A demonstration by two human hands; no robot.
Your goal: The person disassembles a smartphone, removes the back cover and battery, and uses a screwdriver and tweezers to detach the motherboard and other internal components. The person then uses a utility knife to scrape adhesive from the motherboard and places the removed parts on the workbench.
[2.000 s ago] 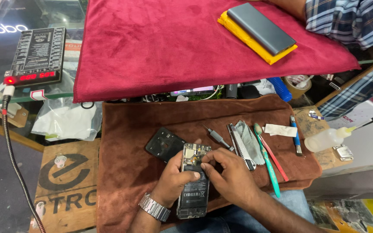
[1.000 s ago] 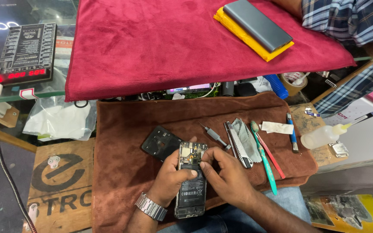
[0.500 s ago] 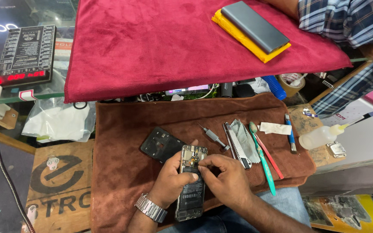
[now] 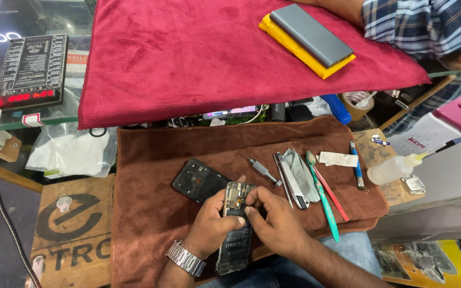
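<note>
Opened phone held over the brown cloth.
My left hand grips the phone steady so my right hand fingertips pinch at its board.

black tester board with red display far left; clear plastic bag beneath it.

One view only, from the head camera, looking steeply down and slightly forward over the person's lap. It sits fairly near: the left hand and right hand meet low at six o'clock, forearms cut by the bottom edge. The brown cloth fills the centre, the red cloth stretches away toward twelve o'clock.
</note>
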